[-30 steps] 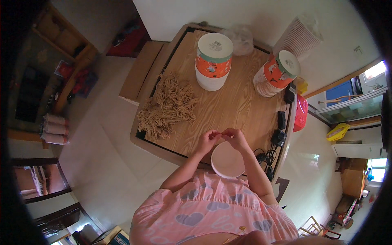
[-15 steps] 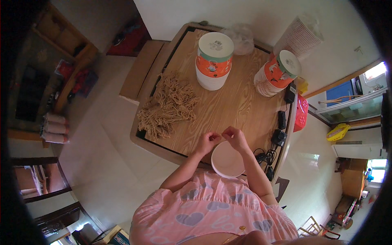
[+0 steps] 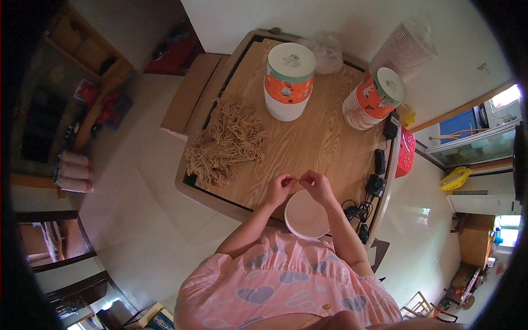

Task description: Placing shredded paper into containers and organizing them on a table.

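Both hands meet just above the far rim of a white round paper tub [image 3: 307, 215] at the table's near edge. My left hand [image 3: 280, 188] is closed in a pinch, and so is my right hand [image 3: 317, 186]. A tiny tan bit shows between the fingertips; it is too small to name. To the left lies a heap of tan, twisted string-like strands [image 3: 228, 146]. Farther back stands a stack of paper tubs [image 3: 289, 91], upside down, with an orange and green printed one on top.
A second stack of printed tubs [image 3: 377, 96] stands at the back right, beside nested white cups in plastic [image 3: 404, 49]. Black adapters [image 3: 376, 185] and coiled cables [image 3: 360, 214] line the right edge. A clear plastic bag [image 3: 324, 52] lies at the back; a cardboard box [image 3: 190, 99] adjoins the left side.
My left fingertips have shifted slightly, and a little more of the tan bit shows between the hands. The tubs and the strand heap stay in place.
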